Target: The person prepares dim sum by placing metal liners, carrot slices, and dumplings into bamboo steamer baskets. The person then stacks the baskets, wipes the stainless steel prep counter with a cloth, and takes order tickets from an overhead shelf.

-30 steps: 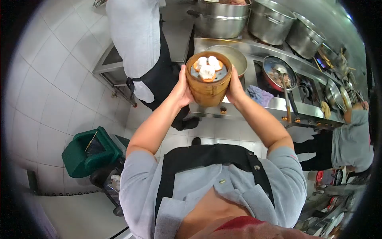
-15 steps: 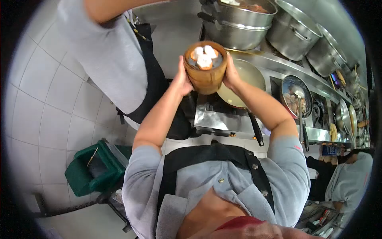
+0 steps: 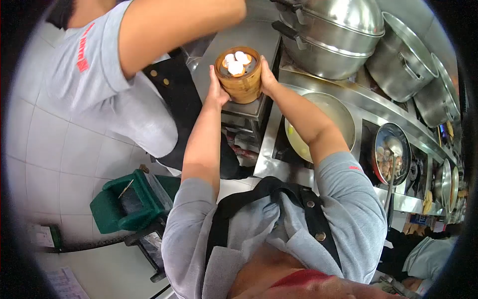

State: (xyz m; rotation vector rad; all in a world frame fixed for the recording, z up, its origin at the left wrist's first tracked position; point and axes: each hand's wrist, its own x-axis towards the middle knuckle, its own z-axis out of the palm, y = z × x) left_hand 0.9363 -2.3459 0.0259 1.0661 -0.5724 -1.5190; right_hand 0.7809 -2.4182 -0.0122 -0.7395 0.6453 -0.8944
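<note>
Between my two hands is a tall round bamboo steamer (image 3: 242,89), held upright in front of me. In its top lie small white buns (image 3: 236,69) with orange edges, on a dark lining. My left hand (image 3: 217,91) presses against its left side, and my right hand (image 3: 269,77) grips the right side. Beneath and behind it is a steel counter (image 3: 249,31); whether the steamer touches that surface, I cannot tell. A wide pan with pale liquid (image 3: 323,112) sits on the stove, partly under my right forearm.
A lidded steel steamer pot (image 3: 333,45) stands at the back, beside tall steel pots (image 3: 406,60). To the right is a frying pan (image 3: 391,162) with food and a ladle. A co-worker's arm (image 3: 174,37) reaches across at left. A green bin (image 3: 127,202) stands on the floor.
The bamboo steamer has moved left, from beside the pan to the steel counter. A domed lid now covers the large pot, which showed food before. The co-worker's arm reaches further in.
</note>
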